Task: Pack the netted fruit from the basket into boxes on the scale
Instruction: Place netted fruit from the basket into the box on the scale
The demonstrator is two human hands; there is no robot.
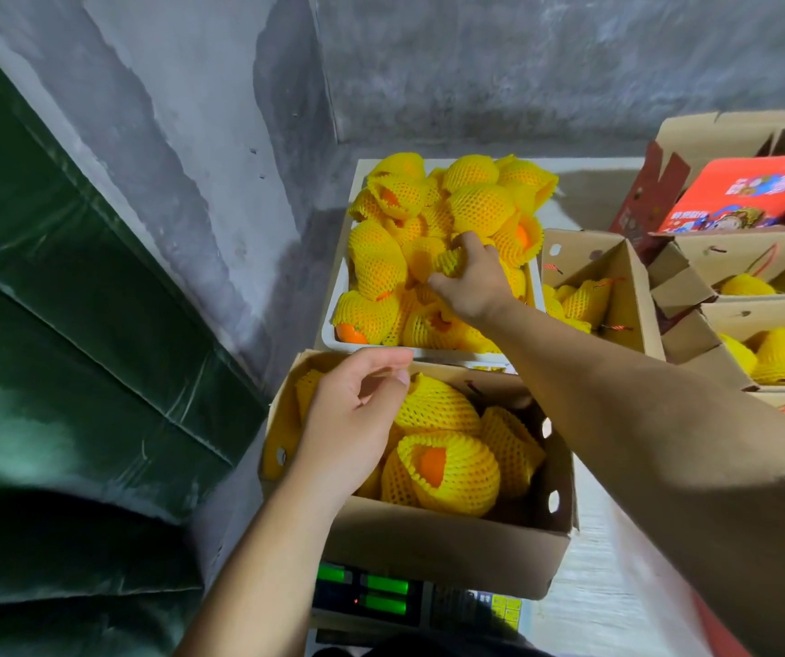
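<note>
My right hand (pixel 469 282) reaches across into the white plastic basket (pixel 333 320), fingers curled round one orange fruit wrapped in yellow foam netting (pixel 447 264) near the middle of the heap. The basket is piled high with more of these netted fruits, some showing bare orange skin through the open ends of their sleeves.

My left hand (pixel 357 414) hovers over the near-left corner of the brown cardboard box (pixel 452 547), fingers loosely bent and apart, holding nothing; whether the fingertips brush the netting beneath I cannot tell. The box stands on the electronic scale with green lit displays (pixel 371 595) and touches the basket's near rim. Inside it lie several netted fruits, the nearest one (pixel 447 471) turned with its open end up.

To the right stand more open cardboard boxes (pixel 627 286) with netted fruit in them, and behind them a red printed carton (pixel 751 192). A dark green tarpaulin (pixel 73 324) covers the left side against the grey concrete wall (pixel 476 64).
</note>
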